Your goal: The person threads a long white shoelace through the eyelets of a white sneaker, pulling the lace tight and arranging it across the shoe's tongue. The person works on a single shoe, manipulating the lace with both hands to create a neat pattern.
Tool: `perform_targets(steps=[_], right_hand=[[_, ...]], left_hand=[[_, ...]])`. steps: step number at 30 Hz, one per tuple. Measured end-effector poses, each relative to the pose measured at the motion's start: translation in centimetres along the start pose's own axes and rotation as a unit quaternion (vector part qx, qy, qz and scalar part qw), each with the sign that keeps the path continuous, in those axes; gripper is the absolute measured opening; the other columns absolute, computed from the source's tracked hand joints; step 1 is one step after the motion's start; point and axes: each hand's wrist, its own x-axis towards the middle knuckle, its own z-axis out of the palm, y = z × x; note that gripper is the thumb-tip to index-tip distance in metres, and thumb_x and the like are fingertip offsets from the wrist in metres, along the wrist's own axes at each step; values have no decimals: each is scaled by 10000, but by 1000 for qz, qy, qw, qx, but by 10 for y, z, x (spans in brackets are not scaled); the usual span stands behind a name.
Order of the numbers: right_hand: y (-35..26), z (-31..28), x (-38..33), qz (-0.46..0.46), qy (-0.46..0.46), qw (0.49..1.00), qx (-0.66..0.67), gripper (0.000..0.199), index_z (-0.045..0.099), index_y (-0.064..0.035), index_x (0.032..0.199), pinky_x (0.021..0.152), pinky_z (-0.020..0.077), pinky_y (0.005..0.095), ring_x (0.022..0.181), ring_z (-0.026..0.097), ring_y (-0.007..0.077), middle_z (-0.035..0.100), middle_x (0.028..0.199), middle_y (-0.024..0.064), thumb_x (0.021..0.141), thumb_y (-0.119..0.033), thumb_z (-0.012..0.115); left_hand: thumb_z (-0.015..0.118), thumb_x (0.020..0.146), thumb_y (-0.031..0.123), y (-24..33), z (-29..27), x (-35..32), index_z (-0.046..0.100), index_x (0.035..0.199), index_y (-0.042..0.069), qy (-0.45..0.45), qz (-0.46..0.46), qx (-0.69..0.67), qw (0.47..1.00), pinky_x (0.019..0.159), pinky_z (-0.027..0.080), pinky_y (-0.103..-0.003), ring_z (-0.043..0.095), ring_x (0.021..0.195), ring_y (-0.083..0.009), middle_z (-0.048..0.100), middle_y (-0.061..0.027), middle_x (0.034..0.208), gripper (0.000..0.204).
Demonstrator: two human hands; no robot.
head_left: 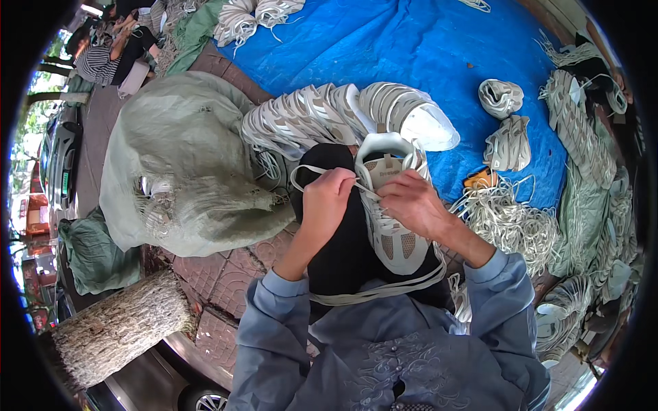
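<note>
The left hand [327, 197] pinches lace [368, 193] at a shoe [389, 229].

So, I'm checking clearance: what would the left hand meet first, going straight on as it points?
Probably the beige-and-white mesh sneaker, past the flat pale lace the left hand pinches, though depth is unclear.

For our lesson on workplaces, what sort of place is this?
Probably a street pavement used for open-air shoe work: a tree trunk and a car stand close by, and stacked uppers lie on a blue sheet.
</note>
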Motion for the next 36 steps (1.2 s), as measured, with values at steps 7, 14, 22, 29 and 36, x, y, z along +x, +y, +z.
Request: perform_targets(steps=[7, 14, 22, 29, 36], right_hand=[[1, 4, 0, 0, 20, 1000, 15, 169, 595, -78, 708, 778, 400, 305, 862, 529, 172, 581, 846, 9, 550, -71, 653], [0, 6, -2, -3, 44, 999, 14, 94, 560, -80, 629, 756, 401, 299, 820, 528, 171, 573, 801, 12, 548, -83, 606], [1, -21, -14, 218, 104, 873, 424, 110, 622, -14, 758, 604, 419, 249, 646, 531, 107, 575, 657, 28, 679, -89, 636], [40, -63, -36, 389, 61, 837, 379, 132, 635, 29, 803, 431, 390, 240, 506, 515, 117, 582, 613, 56, 758, -88, 594], [38, -36, -21, 152, 64, 986, -8, 83, 604, -101, 708, 538, 455, 356, 624, 574, 252, 565, 669, 60, 718, -174, 565]], left_hand=[[576, 679, 27, 3, 14, -11, 516, 756, 49, -15, 114, 213, 970, 474, 461, -317, 572, 591, -235, 538, -70, 731, 101], [562, 612, 47, 3, 26, -13, 460, 751, 50, -48, 179, 325, 927, 418, 453, -252, 527, 520, -147, 453, -44, 614, 173], [548, 648, 87, 14, 29, -4, 508, 790, 20, -86, 241, 399, 881, 416, 443, -252, 535, 499, -147, 485, -44, 602, 162], [524, 721, 104, 20, 9, 35, 556, 738, -29, -317, 43, 239, 917, 512, 480, -371, 611, 584, -273, 577, -188, 607, 138], [525, 707, 106, 23, 12, 52, 595, 729, 19, -402, -29, 225, 887, 550, 471, -382, 614, 606, -289, 597, -177, 656, 113]])
